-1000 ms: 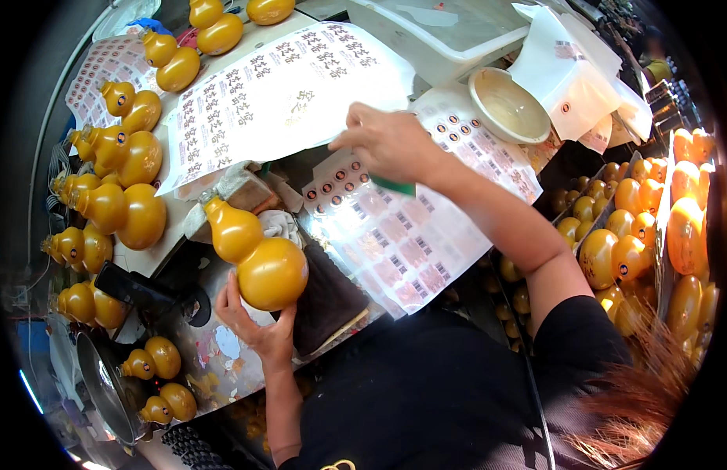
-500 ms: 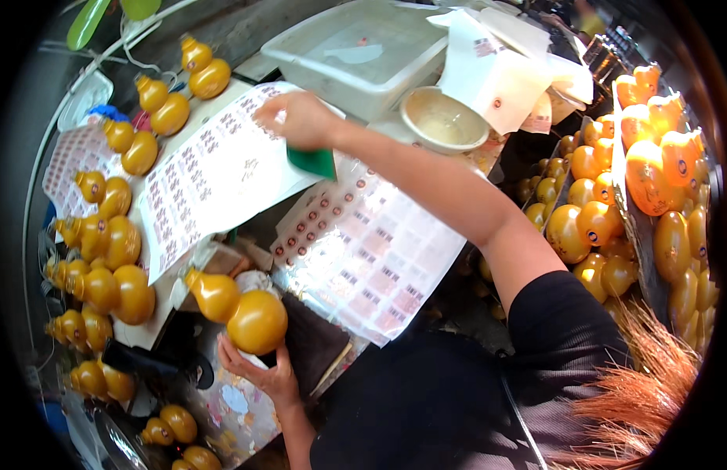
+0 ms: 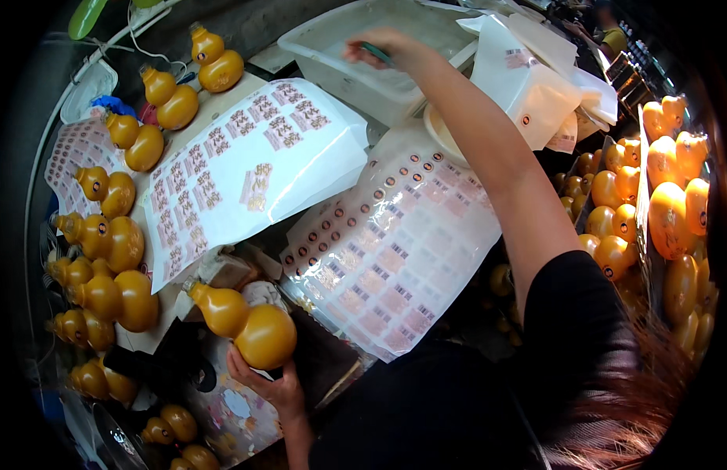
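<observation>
My left hand [image 3: 275, 388] grips the round base of a glossy yellow-brown gourd [image 3: 263, 333] from below, its narrow neck tilted to the upper left. My right hand [image 3: 388, 48] is raised above the near part of a translucent plastic tub [image 3: 332, 78], closed on a flat green piece [image 3: 377, 53] seen almost edge-on. Whether those fingers also carry a sticker is too small to tell. Below the right forearm lies a clear-backed sticker sheet [image 3: 402, 251] with round and rectangular labels. A white sheet of reddish print stickers [image 3: 246, 168] lies to its left, with some gaps.
Several finished-looking gourds [image 3: 136, 301] line the left side of the table. On the right, racks hold many more gourds [image 3: 614, 254]. A pale bowl [image 3: 438, 133] is partly behind my forearm, near loose papers [image 3: 528, 86]. Another person [image 3: 610, 35] shows at the far right.
My right hand has moved off the white sticker sheet, up and right over the tub, carrying the green piece. My left hand still holds the gourd, which sits slightly lower in view.
</observation>
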The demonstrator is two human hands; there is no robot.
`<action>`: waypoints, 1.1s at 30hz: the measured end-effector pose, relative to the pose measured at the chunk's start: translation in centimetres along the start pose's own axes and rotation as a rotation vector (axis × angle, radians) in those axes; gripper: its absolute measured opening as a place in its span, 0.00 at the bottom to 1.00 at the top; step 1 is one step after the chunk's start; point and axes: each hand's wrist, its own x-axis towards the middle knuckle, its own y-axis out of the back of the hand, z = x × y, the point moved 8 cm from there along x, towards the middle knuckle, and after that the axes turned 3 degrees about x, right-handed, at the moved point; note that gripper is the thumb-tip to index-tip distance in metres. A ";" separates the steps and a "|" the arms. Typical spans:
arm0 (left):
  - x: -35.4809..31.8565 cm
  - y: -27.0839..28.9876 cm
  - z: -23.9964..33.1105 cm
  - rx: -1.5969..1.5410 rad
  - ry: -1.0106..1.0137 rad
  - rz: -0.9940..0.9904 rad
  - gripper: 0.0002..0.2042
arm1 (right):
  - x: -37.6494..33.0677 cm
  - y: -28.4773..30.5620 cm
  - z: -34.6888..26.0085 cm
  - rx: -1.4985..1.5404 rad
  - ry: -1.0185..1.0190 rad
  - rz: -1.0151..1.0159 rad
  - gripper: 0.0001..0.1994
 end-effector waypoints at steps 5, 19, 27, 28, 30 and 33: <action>0.1 0.2 0.1 0.009 -0.017 0.000 0.42 | -7.3 -18.0 -7.4 -0.338 0.374 -0.332 0.17; 0.4 0.3 0.6 -0.046 -0.051 0.048 0.40 | -20.9 -23.8 4.1 -0.172 0.385 0.058 0.18; 1.0 0.1 0.1 -0.134 -0.041 0.000 0.42 | -17.5 -27.2 8.5 0.669 -0.130 0.085 0.22; 1.1 0.1 -0.3 -0.158 -0.042 -0.022 0.43 | -17.6 -27.3 8.5 0.703 -0.112 0.048 0.17; 1.2 -0.2 -0.9 -0.221 -0.037 -0.063 0.44 | -18.5 -26.8 8.7 0.688 -0.073 0.098 0.15; 1.6 1.1 0.5 -0.097 -0.096 -0.078 0.45 | -20.0 -25.0 9.7 0.579 -0.010 0.215 0.09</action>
